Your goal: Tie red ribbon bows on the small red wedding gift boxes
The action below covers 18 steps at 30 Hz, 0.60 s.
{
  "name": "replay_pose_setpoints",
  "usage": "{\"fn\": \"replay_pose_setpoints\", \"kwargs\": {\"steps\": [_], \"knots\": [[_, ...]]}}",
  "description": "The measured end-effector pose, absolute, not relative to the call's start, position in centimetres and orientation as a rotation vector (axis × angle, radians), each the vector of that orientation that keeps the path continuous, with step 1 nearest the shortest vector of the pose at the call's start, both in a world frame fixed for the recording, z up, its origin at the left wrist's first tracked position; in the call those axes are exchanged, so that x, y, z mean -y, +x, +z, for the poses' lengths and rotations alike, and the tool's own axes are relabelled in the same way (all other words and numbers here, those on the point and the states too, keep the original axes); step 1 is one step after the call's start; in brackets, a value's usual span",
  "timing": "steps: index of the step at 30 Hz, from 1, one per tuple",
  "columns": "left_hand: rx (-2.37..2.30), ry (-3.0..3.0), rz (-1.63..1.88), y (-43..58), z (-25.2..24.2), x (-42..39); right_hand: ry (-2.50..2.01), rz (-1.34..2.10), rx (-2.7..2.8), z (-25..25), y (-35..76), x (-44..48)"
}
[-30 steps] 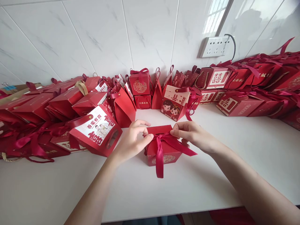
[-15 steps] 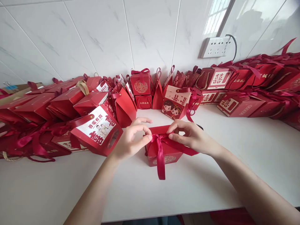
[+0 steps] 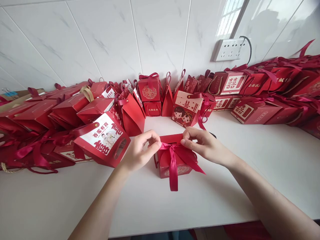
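Observation:
A small red gift box [image 3: 166,169] with a gold round emblem on its front sits on the white table. Across its top lies a dark pink satin ribbon [image 3: 173,176], knotted in the middle, with one tail hanging down the front and another slanting to the right. My left hand [image 3: 143,150] pinches the ribbon's left loop between thumb and fingertips. On the other side, my right hand [image 3: 203,145] is closed in a pinch on the ribbon's right loop. The box's far upper edge shows between both hands; its back is hidden.
To the left leans a red box with a white label [image 3: 105,135], close to my left wrist. A cream-topped box [image 3: 186,106] with cartoon figures stands behind. Rows of red gift boxes [image 3: 260,110] line the tiled wall, below a white power strip [image 3: 228,50].
Both hands have drawn the ribbon's loops outward slightly, and the knot looks tighter. The slanting right tail hangs lower and nearer the box. My left fingers have curled in more.

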State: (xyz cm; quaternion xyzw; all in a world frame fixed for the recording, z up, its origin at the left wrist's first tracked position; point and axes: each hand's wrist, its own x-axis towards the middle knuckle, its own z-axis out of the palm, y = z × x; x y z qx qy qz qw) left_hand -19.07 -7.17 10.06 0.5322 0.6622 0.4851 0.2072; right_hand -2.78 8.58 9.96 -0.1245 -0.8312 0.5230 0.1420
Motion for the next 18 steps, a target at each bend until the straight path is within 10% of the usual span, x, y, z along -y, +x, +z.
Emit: {"fn": "replay_pose_setpoints", "kwargs": {"steps": [18], "knots": [[-1.831,1.312,1.293,-18.90,10.02,7.05,-0.517,1.869,2.188,10.12,-3.15,-9.11]]}}
